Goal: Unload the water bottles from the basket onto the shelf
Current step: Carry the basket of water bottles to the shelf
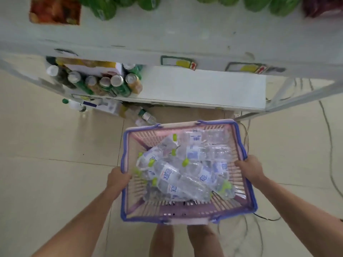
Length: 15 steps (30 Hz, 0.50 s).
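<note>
the left hand grips the left rim of the pink basket, fingers curled over its purple edge. the right hand grips the right rim the same way. the water bottles, clear with green caps, lie piled inside the basket. just beyond it is the white shelf, with drink cans crowded at its left end.
</note>
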Available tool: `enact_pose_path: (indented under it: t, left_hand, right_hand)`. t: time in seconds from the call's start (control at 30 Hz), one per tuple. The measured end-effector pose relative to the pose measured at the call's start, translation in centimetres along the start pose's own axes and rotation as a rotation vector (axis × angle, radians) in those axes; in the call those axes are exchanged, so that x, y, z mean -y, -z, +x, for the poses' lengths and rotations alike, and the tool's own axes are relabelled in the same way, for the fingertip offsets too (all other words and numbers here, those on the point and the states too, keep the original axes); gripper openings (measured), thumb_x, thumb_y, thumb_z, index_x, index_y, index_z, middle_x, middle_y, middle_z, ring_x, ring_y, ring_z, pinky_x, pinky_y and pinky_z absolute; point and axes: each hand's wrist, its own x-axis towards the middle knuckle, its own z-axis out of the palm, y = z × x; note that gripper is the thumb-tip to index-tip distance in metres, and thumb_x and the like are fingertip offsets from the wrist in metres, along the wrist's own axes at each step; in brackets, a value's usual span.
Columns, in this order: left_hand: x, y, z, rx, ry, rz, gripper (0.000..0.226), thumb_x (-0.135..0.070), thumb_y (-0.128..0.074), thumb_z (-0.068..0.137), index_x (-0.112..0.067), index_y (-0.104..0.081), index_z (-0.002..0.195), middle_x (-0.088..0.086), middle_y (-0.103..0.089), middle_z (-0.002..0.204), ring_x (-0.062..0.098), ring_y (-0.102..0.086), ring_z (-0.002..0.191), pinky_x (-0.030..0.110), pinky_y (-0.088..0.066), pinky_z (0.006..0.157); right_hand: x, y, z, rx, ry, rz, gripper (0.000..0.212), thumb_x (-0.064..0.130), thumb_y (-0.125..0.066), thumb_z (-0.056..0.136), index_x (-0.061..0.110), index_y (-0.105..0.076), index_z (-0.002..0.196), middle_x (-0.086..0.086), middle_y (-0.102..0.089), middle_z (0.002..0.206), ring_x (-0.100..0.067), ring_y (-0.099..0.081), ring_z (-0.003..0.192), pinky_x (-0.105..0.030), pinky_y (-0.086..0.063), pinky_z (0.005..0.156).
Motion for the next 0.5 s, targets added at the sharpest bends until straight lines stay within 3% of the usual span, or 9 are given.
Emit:
enact_pose_path:
  t: [0.07, 0.17, 0.23, 0.3, 0.43, 0.5]
  left_hand:
    - [-0.1, -3.2, 3.8, -0.013, -0.025, 0.028, 0.022, -0.014, -0.078, 0.080, -0.001, -0.071, 0.096, 0.015, -0.067, 0.081, 0.029, -0.064, 0.076, 0.032, -0.049, 0.068]
    - [-0.3, -7.9, 9.2, 0.002, -0.060, 0.073, 0.023, -0.015, -0.078, 0.079, 0.001, -0.072, 0.095, 0.017, -0.068, 0.079, 0.030, -0.063, 0.073, 0.031, -0.047, 0.065]
    - [-0.9, -10.5, 12.4, -0.007, -0.090, 0.143, 0.027, -0.016, -0.077, 0.080, 0.004, -0.068, 0.096, 0.021, -0.067, 0.085, 0.033, -0.062, 0.077, 0.034, -0.045, 0.063]
    - [-1.9, -13.1, 15.4, 0.019, -0.132, 0.146, 0.029, -0.014, -0.075, 0.080, 0.007, -0.067, 0.098, 0.027, -0.068, 0.089, 0.040, -0.068, 0.085, 0.043, -0.052, 0.068]
    - [-4.2, -18.0, 20.2, -0.009, -0.188, 0.164, 0.033, -0.017, -0.074, 0.080, 0.004, -0.070, 0.105, 0.027, -0.072, 0.103, 0.041, -0.069, 0.098, 0.044, -0.057, 0.083]
    - [-4.9, -20.2, 22.0, -0.019, -0.197, 0.186, 0.033, -0.018, -0.073, 0.081, 0.003, -0.070, 0.107, 0.025, -0.072, 0.104, 0.040, -0.069, 0.098, 0.042, -0.057, 0.084]
  right_hand:
    - [-1.9, -2.6, 3.5, 0.001, -0.030, 0.027, 0.026, 0.011, -0.075, 0.084, 0.010, -0.063, 0.061, 0.001, -0.061, 0.049, -0.011, -0.058, 0.044, -0.017, -0.038, 0.033]
    - [-4.6, -6.1, 8.3, -0.029, -0.061, 0.072, 0.037, 0.009, -0.075, 0.084, 0.011, -0.057, 0.052, 0.009, -0.051, 0.029, -0.006, -0.052, 0.031, -0.011, -0.028, 0.026]
    - [-6.9, -8.4, 11.2, -0.043, -0.085, 0.067, 0.036, 0.011, -0.077, 0.082, 0.009, -0.058, 0.051, 0.011, -0.050, 0.028, -0.011, -0.053, 0.039, -0.017, -0.032, 0.031]
    - [-8.1, -10.0, 13.8, -0.060, -0.093, 0.065, 0.029, 0.014, -0.078, 0.082, 0.008, -0.064, 0.057, 0.007, -0.057, 0.036, -0.015, -0.058, 0.049, -0.024, -0.039, 0.043]
    - [-10.3, -12.6, 19.4, -0.097, -0.096, 0.101, 0.034, 0.019, -0.082, 0.082, -0.013, -0.071, 0.080, -0.016, -0.063, 0.064, -0.029, -0.061, 0.063, -0.036, -0.048, 0.060]
    - [-11.2, -13.6, 21.9, -0.108, -0.092, 0.108, 0.024, 0.019, -0.081, 0.083, -0.002, -0.072, 0.077, -0.018, -0.069, 0.072, -0.033, -0.067, 0.071, -0.041, -0.054, 0.067]
